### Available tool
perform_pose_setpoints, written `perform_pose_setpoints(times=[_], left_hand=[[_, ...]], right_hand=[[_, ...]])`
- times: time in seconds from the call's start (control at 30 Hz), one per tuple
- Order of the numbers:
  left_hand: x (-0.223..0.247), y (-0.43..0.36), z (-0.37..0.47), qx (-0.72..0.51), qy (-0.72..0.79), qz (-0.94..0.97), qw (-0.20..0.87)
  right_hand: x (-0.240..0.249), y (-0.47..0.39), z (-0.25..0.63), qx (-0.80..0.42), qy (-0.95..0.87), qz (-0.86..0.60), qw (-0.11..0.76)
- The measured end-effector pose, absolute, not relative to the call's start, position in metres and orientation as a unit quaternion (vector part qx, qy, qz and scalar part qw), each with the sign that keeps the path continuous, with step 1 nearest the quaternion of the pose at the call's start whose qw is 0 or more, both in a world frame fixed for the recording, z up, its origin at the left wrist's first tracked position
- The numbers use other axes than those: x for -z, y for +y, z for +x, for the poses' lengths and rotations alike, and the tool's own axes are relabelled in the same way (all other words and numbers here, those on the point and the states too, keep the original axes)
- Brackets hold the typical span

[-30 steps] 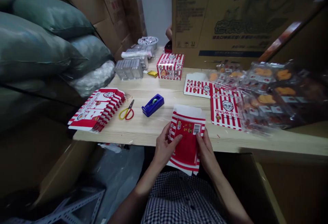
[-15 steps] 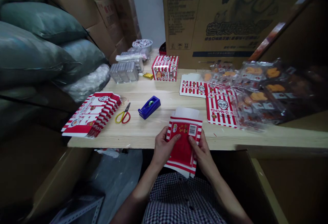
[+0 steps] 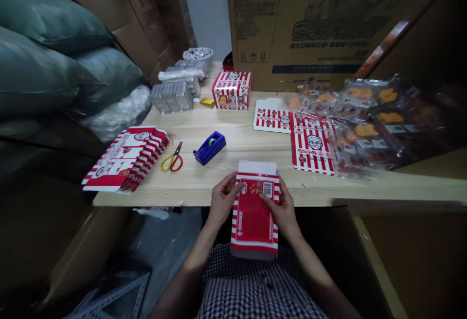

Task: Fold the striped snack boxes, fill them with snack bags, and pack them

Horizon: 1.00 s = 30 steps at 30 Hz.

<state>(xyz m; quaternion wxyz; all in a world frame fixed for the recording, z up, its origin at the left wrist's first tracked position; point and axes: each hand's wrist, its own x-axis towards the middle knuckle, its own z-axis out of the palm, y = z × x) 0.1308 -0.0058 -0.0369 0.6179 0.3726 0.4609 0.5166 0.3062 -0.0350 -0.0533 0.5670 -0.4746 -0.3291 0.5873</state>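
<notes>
Between my two hands is a red-and-white striped paper box (image 3: 254, 212) with a barcode, held at the table's front edge above my lap. A pale flap stands up at its far end. My left hand (image 3: 223, 200) grips the left edge, thumb on the printed face. My right hand (image 3: 283, 207) grips the right edge, its thumb just below the barcode. Beyond them on the table lie a blue tape dispenser (image 3: 210, 149) and scissors (image 3: 172, 159) with yellow and red handles.
A stack of flat striped boxes (image 3: 127, 158) lies at the left. An assembled box (image 3: 232, 90) stands at the back near clear plastic packs (image 3: 171, 97). Flat printed cards (image 3: 312, 149) and bagged orange toys or snacks (image 3: 365, 129) lie right. A large carton (image 3: 310, 27) stands behind.
The box has turned slightly more upright and shifted left and toward me, both hands still on it. Its near end now shows a fuller, opened-out edge. The whole view has shifted slightly.
</notes>
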Motion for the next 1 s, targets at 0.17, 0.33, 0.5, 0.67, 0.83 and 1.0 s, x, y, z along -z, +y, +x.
perform_pose_setpoints(times=[0.17,0.33,0.5,0.67,0.83,1.0], left_hand=[[0.060,-0.008,0.126,-0.561,0.496,0.336,0.571],[0.060,-0.022,0.126,-0.557,0.485,0.314,0.597],[0.048,-0.030,0.134,-0.540,0.491,0.368,0.576],[0.030,-0.026,0.144,-0.527,0.470,0.420,0.571],[0.018,-0.023,0.146,-0.559,0.433,0.361,0.609],[0.008,-0.027,0.145,-0.547,0.409,0.343,0.645]], right_hand=[[0.061,-0.045,0.306,-0.604,-0.363,-0.469,0.532],[0.043,-0.050,0.320,-0.595,-0.403,-0.441,0.537],[0.043,-0.045,0.311,-0.503,-0.417,-0.505,0.564],[0.031,-0.023,0.304,-0.462,-0.431,-0.512,0.582],[0.006,-0.021,0.318,-0.589,-0.381,-0.460,0.544],[0.013,-0.029,0.335,-0.558,-0.416,-0.451,0.559]])
